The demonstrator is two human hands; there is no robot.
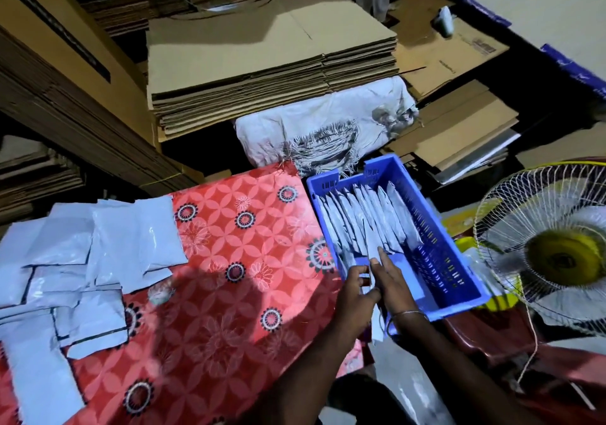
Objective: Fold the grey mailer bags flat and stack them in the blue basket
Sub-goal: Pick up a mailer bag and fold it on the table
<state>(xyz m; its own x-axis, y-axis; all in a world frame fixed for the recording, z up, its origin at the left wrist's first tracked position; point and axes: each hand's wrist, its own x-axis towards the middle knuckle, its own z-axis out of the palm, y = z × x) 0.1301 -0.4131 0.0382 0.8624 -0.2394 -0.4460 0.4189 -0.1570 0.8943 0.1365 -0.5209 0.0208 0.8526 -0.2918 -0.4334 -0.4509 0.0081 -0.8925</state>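
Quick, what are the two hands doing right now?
Left hand: fingers curled, pinching the folded grey mailer bag.
Right hand: fingers straight, pressing the same bag at the blue basket.

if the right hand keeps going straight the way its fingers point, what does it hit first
Most likely the row of folded grey mailer bags standing on edge in the blue basket. The right hand points up and slightly left into the basket, its fingertips already at the nearest bag, though depth is hard to judge.
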